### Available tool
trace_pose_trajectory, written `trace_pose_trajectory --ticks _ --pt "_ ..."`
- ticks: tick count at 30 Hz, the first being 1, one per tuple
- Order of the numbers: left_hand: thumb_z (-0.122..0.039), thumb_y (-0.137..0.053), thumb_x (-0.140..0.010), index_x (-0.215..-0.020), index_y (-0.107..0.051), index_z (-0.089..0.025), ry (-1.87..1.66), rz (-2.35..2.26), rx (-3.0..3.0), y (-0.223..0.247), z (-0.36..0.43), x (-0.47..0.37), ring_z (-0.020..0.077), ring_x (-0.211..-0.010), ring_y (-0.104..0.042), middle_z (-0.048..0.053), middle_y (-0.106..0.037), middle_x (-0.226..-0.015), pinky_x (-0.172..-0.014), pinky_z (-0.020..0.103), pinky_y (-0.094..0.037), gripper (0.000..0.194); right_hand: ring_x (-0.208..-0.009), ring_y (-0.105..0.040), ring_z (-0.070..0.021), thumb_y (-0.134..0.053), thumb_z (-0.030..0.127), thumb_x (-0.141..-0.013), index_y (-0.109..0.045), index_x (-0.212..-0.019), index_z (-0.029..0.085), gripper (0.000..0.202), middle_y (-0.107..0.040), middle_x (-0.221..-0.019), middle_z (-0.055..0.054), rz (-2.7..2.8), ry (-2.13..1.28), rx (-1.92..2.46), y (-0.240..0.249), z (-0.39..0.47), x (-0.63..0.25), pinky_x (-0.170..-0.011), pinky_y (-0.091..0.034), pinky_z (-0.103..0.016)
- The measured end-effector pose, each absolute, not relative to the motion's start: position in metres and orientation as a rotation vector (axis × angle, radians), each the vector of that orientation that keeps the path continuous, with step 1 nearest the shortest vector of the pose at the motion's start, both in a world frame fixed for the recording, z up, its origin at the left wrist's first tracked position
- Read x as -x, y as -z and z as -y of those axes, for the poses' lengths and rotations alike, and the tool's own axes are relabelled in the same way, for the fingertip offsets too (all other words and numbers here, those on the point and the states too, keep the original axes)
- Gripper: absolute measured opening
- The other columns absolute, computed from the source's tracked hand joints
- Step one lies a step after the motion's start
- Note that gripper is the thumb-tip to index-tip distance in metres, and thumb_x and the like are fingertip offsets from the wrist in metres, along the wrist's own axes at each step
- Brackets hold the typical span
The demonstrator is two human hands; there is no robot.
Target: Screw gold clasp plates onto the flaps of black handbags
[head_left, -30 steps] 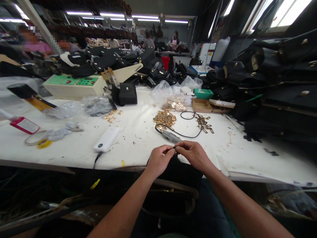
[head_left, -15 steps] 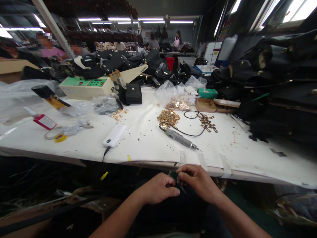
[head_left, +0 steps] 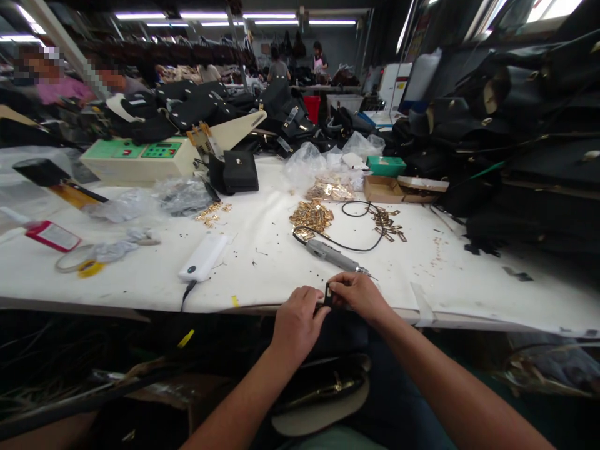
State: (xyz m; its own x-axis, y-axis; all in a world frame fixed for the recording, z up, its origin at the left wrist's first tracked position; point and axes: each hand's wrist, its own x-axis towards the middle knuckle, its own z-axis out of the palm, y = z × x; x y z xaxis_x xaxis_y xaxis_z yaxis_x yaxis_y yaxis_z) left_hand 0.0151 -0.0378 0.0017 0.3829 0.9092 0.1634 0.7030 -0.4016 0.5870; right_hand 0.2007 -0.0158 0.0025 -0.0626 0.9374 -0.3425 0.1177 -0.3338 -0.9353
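My left hand (head_left: 299,319) and my right hand (head_left: 359,295) meet at the table's front edge. Between their fingertips is a small black strap end (head_left: 329,294) with a light rectangular spot on it, perhaps metal or a slot. Fingers of both hands are closed on it. A dark bag (head_left: 323,394) with gold-coloured hardware and a pale edge lies in my lap, below the hands. Just beyond my right hand rests a grey electric screwdriver (head_left: 332,255), its bit pointing right. A heap of gold-coloured metal plates (head_left: 312,217) lies behind the screwdriver.
A white power bank (head_left: 204,257) with a cable lies left. Further left are a red bottle (head_left: 52,236) and a hammer (head_left: 60,181). A beige machine (head_left: 138,159) stands behind them. Black bags (head_left: 529,125) pile up at right. Open cardboard boxes (head_left: 383,189) sit at the back.
Both hands have risen from below the table edge to its front rim, bringing the black strap end up. The bag in my lap has come into sight. The view has shifted slightly.
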Motion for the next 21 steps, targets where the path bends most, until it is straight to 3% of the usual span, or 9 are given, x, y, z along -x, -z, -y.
trace_pose_trajectory --ticks 2,5,12,21 --pt "-0.019 -0.066 -0.092 -0.099 -0.068 -0.021 -0.698 -1.332 -2.417 0.0 0.036 -0.013 0.0243 -0.1 -0.062 0.006 -0.072 -0.102 -0.089 0.038 -0.046 0.008 -0.052 -0.061 -0.0116 -0.065 0.03 -0.084 -0.07 -0.082 0.016 0.015 -0.068 -0.06 0.0 1.148 -1.47 1.52 0.0 0.01 -0.2 -0.055 -0.051 -0.022" --pt "-0.022 -0.06 -0.097 -0.098 -0.071 -0.022 -0.666 -1.244 -2.543 0.002 0.029 -0.01 0.0227 -0.094 -0.061 0.005 -0.073 -0.099 -0.084 0.038 -0.046 0.011 -0.052 -0.062 -0.0117 -0.064 0.027 -0.084 -0.071 -0.08 0.016 0.014 -0.069 -0.06 -0.001 1.194 -1.428 1.566 0.005 0.001 -0.199 -0.056 -0.052 -0.022" --pt "-0.023 -0.067 -0.094 -0.094 -0.074 -0.022 -0.683 -1.233 -2.416 0.014 0.011 -0.007 0.0204 -0.096 -0.062 0.004 -0.073 -0.102 -0.087 0.036 -0.048 0.008 -0.058 -0.064 -0.0148 -0.062 0.025 -0.083 -0.076 -0.076 0.02 0.016 -0.07 -0.062 -0.001 1.549 -1.103 1.749 0.005 -0.01 -0.196 -0.06 -0.047 -0.025" --pt "-0.026 -0.058 -0.099 -0.108 -0.073 -0.025 -0.496 -1.202 -2.654 0.005 0.012 -0.006 0.0246 -0.103 -0.057 0.005 -0.071 -0.117 -0.081 0.041 -0.046 0.018 -0.088 -0.068 -0.0214 -0.065 0.022 -0.085 -0.079 -0.087 0.022 0.014 -0.077 -0.093 -0.005 1.794 -0.829 1.802 0.007 -0.014 -0.198 -0.081 -0.048 -0.031"
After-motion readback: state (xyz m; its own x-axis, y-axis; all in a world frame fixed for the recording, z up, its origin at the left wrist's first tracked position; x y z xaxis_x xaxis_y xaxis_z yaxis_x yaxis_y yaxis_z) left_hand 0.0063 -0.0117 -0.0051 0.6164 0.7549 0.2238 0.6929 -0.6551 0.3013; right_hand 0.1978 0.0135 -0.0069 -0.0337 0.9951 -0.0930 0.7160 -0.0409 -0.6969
